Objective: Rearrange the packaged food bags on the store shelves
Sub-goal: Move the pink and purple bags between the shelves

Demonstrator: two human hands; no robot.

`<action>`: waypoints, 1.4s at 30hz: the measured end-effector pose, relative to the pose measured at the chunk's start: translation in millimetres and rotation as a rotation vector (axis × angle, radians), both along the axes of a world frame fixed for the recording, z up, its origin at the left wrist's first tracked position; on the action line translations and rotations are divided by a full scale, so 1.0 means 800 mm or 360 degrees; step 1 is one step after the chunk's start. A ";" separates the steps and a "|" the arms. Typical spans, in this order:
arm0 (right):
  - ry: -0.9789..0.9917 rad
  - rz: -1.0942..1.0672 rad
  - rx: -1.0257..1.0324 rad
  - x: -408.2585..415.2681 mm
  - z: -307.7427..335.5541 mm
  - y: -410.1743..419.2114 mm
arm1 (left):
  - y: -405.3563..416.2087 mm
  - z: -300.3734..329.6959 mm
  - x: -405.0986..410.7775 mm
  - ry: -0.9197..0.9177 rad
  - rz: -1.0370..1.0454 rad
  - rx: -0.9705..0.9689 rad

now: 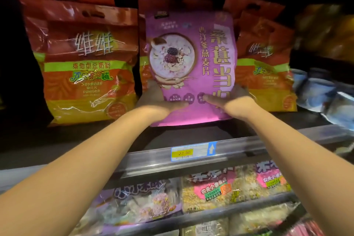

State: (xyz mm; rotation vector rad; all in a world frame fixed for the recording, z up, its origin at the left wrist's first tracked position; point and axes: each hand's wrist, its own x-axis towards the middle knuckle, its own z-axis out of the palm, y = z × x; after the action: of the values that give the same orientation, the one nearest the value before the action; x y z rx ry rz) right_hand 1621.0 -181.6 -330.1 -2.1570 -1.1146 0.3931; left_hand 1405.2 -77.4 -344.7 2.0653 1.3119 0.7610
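A purple oatmeal bag (191, 63) stands upright in the middle of the upper shelf (249, 145). My left hand (159, 101) grips its lower left edge, thumb across the front and fingers behind. My right hand (228, 99) grips its lower right edge the same way. The bag's bottom sits at or just above the shelf board. Red-and-yellow soybean milk powder bags stand on both sides: one on the left (86, 63) and one on the right (266, 63), with more of them behind the purple bag.
A price tag (193, 151) sits on the shelf's front rail. Blue-and-white packs (325, 92) lie at the far right. The lower shelf holds clear bags of grain and cereal (210, 189). A gap of bare shelf lies in front of the bags.
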 end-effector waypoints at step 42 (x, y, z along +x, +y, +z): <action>0.0427 0.0254 0.0329 -0.123 0.093 -0.329 | -0.326 0.117 -0.149 -0.0157 -0.0180 0.0096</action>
State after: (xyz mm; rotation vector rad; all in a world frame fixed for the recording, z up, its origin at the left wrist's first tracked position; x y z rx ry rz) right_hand 1522.7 -445.0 -255.7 -1.7825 -1.1232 0.5932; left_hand 1286.0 -338.5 -250.8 2.1012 1.1213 0.8502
